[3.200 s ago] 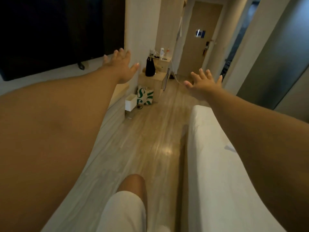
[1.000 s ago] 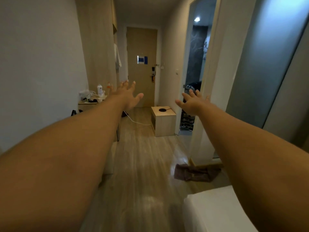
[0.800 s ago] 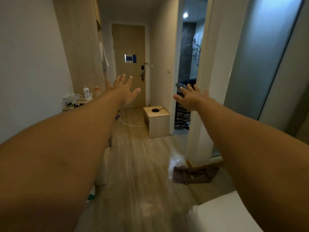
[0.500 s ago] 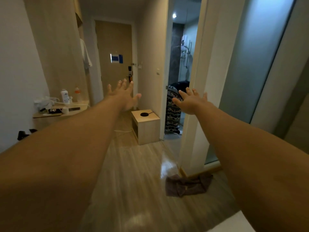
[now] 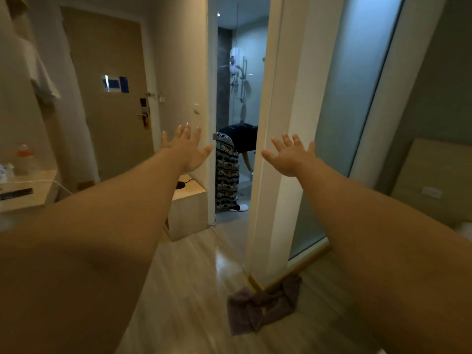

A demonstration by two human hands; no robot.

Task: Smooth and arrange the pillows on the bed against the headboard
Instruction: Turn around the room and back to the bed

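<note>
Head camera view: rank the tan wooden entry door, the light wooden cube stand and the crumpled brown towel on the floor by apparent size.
1. Tan wooden entry door
2. Light wooden cube stand and crumpled brown towel: alike; the towel lies nearer the camera, so unranked.

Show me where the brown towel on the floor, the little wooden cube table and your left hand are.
Brown towel (image 5: pixel 263 306), head view, middle of the crumpled cloth.
Wooden cube table (image 5: pixel 187 213), head view, its front face.
Left hand (image 5: pixel 187 149), head view, back of the open hand.

We have one camera, up on our head, looking forward and down along the shiny wooden floor (image 5: pixel 184 290) to the open bathroom doorway (image 5: pixel 237 111).
</note>
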